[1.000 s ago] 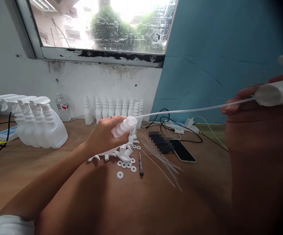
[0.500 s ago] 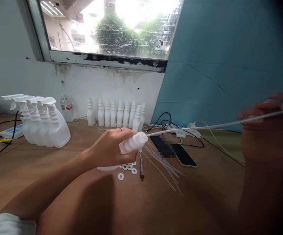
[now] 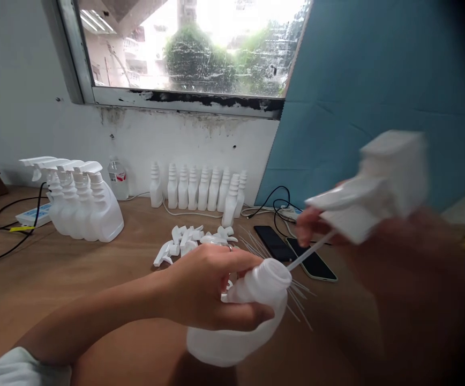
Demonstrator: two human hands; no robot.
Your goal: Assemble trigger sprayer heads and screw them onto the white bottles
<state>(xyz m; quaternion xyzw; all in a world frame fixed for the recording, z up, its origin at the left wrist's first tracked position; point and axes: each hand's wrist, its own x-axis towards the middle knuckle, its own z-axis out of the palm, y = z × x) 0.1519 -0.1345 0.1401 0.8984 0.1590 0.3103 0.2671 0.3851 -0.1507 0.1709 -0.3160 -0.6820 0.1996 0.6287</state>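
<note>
My left hand (image 3: 210, 281) is closed round the neck of a white plastic bottle (image 3: 238, 329), tilted with its open mouth toward the right. My right hand (image 3: 381, 241), blurred and close to the camera, grips a white trigger sprayer head (image 3: 377, 185). Its thin dip tube (image 3: 310, 251) slants down into the bottle's mouth. A pile of loose sprayer heads (image 3: 194, 238) lies on the wooden table (image 3: 75, 268) just beyond my left hand.
Several finished spray bottles (image 3: 82, 201) stand at the left, a row of empty white bottles (image 3: 198, 187) along the wall, a water bottle (image 3: 118, 178) between them. Loose dip tubes (image 3: 299, 300), two phones (image 3: 292, 249) and cables (image 3: 275, 206) lie at right. A power strip (image 3: 29, 214) sits far left.
The sprayer head has come in from the far right toward the bottle, its tube sliding deep into the mouth. My left hand drew the bottle nearer and lower. The view shifted right.
</note>
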